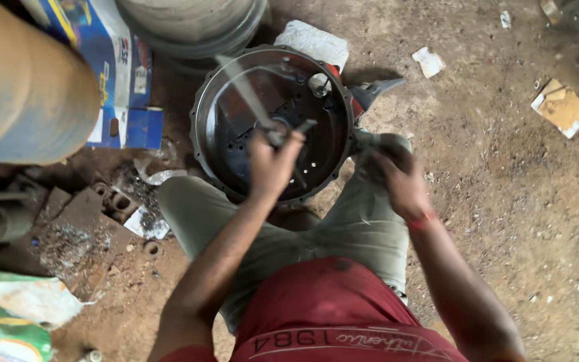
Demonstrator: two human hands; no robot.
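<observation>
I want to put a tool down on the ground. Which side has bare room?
Bare dirt lies right of the round metal housing, between the cardboard scrap and the right hand. The left is crowded: blue box, drum, debris.

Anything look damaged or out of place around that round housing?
No damage shows on the round metal housing, though it sits tilted against a pale block. The tool in the left hand is motion-blurred. Paper scraps and torn cardboard litter the dirt.

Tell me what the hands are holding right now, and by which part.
The left hand grips a long metal tool at its lower end, over the round metal housing. The right hand rests by the knee; whether it holds anything cannot be told.
</observation>
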